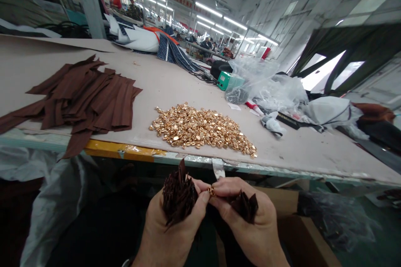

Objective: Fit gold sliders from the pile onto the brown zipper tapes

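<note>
My left hand (175, 227) is closed around a thick bundle of dark brown zipper tapes (179, 198), their cut ends pointing up. Its thumb and forefinger meet those of my right hand (247, 221) at a small gold zipper slider (211, 192). The right fingertips pinch the slider, and a few more brown tape ends (246, 206) stick out of the right palm. Both hands are just below the table's front edge. Behind them, on the table, lies a heap of gold zipper sliders (200, 127). To its left is a loose stack of brown zipper tapes (90, 98).
The table (150, 75) has a taped front edge. Farther back are striped dark cloth (175, 52), a green box (224, 80) and clear plastic bags (266, 79). An open cardboard box (303, 238) stands below at right. People work in the background.
</note>
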A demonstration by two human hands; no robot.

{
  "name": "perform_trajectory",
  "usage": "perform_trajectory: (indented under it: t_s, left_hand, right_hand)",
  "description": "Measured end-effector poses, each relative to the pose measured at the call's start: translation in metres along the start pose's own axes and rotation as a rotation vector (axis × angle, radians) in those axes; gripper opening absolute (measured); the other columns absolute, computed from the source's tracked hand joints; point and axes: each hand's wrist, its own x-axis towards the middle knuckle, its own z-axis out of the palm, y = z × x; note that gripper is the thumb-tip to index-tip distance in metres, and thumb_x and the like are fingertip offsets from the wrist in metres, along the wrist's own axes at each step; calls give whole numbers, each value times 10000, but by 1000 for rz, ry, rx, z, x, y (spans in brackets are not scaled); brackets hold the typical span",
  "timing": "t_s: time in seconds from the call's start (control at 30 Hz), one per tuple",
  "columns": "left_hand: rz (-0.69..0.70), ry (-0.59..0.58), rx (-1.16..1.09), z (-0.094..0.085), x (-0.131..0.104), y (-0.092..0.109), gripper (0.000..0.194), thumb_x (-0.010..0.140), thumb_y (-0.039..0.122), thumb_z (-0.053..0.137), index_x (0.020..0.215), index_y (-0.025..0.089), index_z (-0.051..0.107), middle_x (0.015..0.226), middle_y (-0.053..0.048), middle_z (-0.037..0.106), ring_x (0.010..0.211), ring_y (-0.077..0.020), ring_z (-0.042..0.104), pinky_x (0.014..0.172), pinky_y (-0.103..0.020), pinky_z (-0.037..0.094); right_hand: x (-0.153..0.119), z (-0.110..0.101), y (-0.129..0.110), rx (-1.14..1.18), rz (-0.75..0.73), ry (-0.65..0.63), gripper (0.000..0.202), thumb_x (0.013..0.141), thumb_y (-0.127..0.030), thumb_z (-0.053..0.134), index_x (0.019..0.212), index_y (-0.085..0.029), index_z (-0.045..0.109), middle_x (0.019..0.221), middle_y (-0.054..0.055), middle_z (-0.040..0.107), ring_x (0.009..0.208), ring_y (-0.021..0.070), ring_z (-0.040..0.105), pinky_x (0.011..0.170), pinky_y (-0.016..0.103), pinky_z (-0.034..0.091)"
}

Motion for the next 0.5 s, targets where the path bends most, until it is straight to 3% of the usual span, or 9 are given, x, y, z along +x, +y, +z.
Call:
perform_trajectory:
  t_s: [0.17,0.3,0.5]
  left_hand:
    - [173,20,128,-3,-2,-9,99,648,166,714,649,251,664,630,23,717,603,-179,683,545,-223,524]
    - [300,-109,149,-7,-3,-20,112,697,154,660,741,257,658,624,48,716,576,-158,679,442,-191,485]
    - [230,-62,118,-4,-2,-10,113,698,140,656,676,249,636,654,33,719,583,-153,666,549,-206,504]
  right_hand:
    - [-2,0,3,150,67,66,229,734,-49,713,814,-264,705,831,-20,715,799,147,670,755,235,539]
    - [0,1,3,318,148,96,226,699,-58,745,793,-262,728,811,-28,722,777,136,677,735,201,553]
    - [-2,-1,5,269,96,60,222,727,-50,716,812,-256,714,818,-20,704,803,140,659,757,221,540]
